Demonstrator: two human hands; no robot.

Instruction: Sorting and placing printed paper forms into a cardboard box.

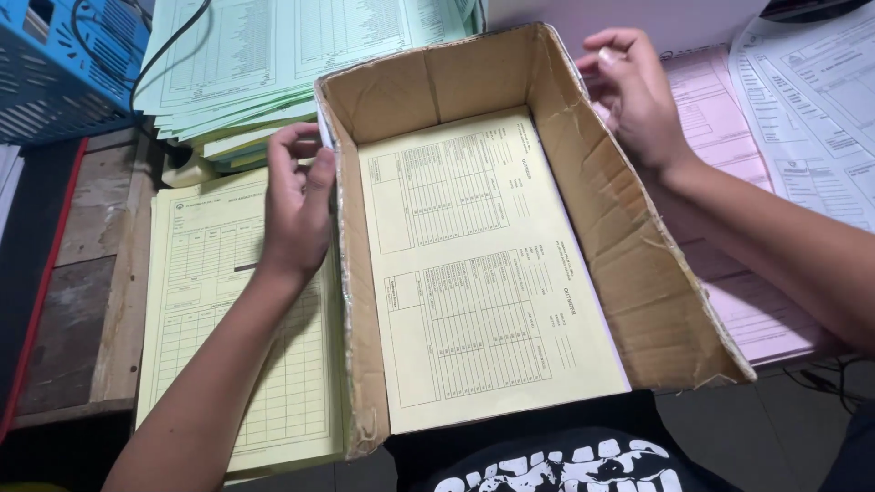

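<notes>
At the far left a blue crate (pixel 55 68) sits at the table's edge, with a black cable (pixel 169 46) running from it up over a thick, fanned pile of green forms (pixel 273 64). Below them a wooden table (pixel 100 264) shows bare, worn planks. On it, just left of the box, lies a stack of yellow forms (pixel 210 310). The left hand (pixel 299 200) rests above that stack, against the outer face of the box's left wall; its fingers (pixel 293 146) are curled and close together, tips bent toward the wall's top edge, thumb alongside, though whether they actually pinch the rim cannot be told. The cardboard box (pixel 638 273) stands open in the middle, its near end gone or folded down at the person's body, its walls creased and frayed. Inside, flat on the bottom, lies a yellow sheet (pixel 483 273) printed with two tables, filling nearly the whole floor. The right hand (pixel 638 96) is at the outside of the right wall near the far corner, fingers (pixel 612 46) curled loosely together, touching or just beside the rim. Under and beyond that arm lie pink forms (pixel 729 137), and at the far right, white forms (pixel 811 109).
</notes>
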